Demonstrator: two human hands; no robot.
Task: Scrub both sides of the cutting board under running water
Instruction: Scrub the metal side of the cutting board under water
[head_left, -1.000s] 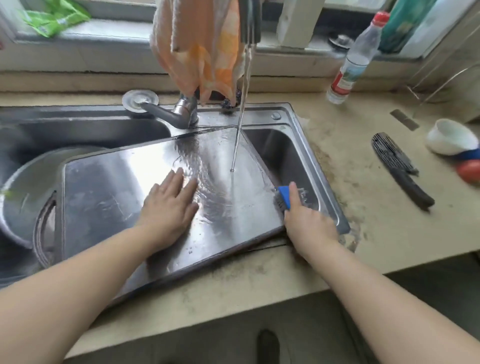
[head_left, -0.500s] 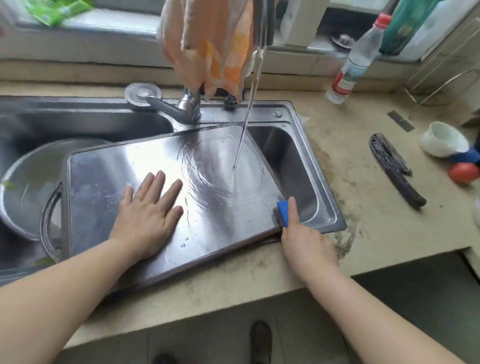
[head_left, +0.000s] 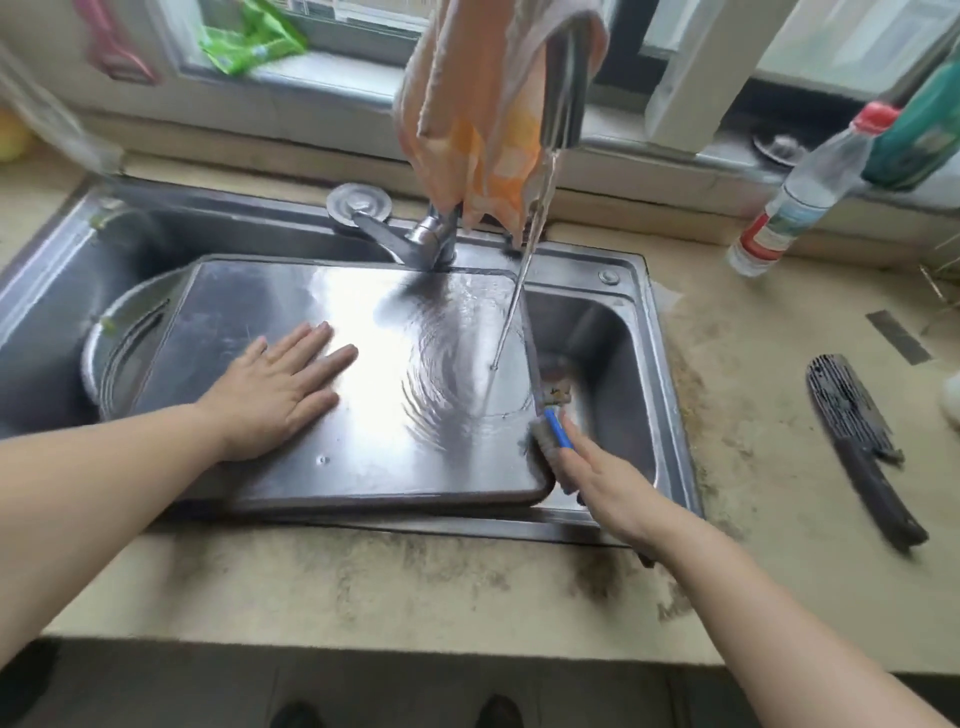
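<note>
A shiny steel cutting board lies flat across the double sink, covering most of it. A thin stream of water from the tap lands on the board's right part and ripples outward. My left hand presses flat on the board's left half, fingers straight. My right hand grips a blue-handled scrub brush, whose bristles touch the board's right edge near its front corner.
An orange cloth hangs over the tap. A steel bowl sits under the board's left end. On the stained counter to the right lie a dark knife and a plastic bottle. A green bag rests on the windowsill.
The board has turned from slanted to lying square with the sink's front. My left hand slid left on it. My right hand with the brush stayed at the board's right edge.
</note>
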